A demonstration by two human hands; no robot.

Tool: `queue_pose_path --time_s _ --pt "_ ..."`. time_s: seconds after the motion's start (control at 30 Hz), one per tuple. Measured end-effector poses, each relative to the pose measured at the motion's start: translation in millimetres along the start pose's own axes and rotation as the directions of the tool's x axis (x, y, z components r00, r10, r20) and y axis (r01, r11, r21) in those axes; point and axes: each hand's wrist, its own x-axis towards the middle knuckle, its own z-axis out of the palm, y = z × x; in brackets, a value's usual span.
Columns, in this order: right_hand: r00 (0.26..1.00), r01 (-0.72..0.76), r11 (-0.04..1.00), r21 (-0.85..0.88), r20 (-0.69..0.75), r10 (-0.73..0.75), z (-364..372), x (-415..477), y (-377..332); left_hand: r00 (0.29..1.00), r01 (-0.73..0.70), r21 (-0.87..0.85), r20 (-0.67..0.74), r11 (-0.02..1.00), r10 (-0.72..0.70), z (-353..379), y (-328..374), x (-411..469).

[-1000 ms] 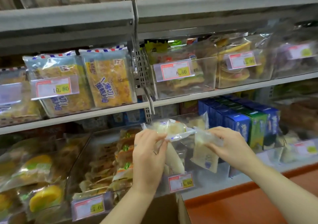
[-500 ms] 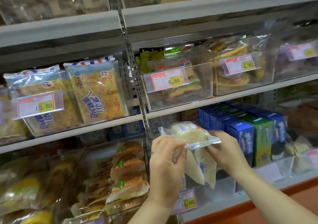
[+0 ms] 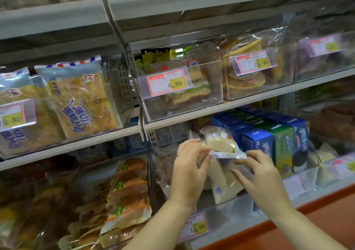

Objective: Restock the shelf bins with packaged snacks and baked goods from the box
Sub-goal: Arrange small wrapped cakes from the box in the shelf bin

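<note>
Many clear bins (image 3: 182,111) on grey shelves (image 3: 192,2)

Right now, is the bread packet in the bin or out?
Out. The left hand pinches the bread packet above the clear bin, over the packets already inside.

On the middle shelf (image 3: 221,108), sliced-cake bags (image 3: 80,100) stand at the left; right of them, past the upright post (image 3: 132,77), sits the 8.80 bin (image 3: 182,105), with the 13.90 bin (image 3: 255,88) just beside it on the right; on the lower shelf (image 3: 318,193), bun packs (image 3: 128,192) lie stacked in a bin at the left; the 1.60 bin (image 3: 228,210) is just right of it; cookie boxes (image 3: 257,144) stand in rows right of that, running from near to far; standing packets (image 3: 221,182) fill the 1.60 bin; above them a bread packet (image 3: 219,144) lies between the left hand (image 3: 189,171), which pinches its left end, and the right hand (image 3: 263,175), at its near right corner.
</note>
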Motion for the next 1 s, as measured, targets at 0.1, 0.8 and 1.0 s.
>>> queue_pose_path --time_s 0.1,0.8,1.0 --pt "0.997 -0.082 0.991 0.106 0.021 0.08 -10.0 2.6 -0.2 0.962 0.136 0.059 0.231 0.989 -0.146 1.6 -9.5 1.7" --pt "0.938 -0.322 0.919 0.228 0.212 0.276 -2.7 -0.1 -11.6 0.79 0.485 0.164 0.338 0.859 -0.511 -30.9 -30.1 -1.1" --pt "0.885 -0.384 0.921 0.065 0.309 0.347 0.2 2.9 -17.2 0.766 0.37 0.238 0.469 0.898 -0.44 -40.2 -26.9 3.9"
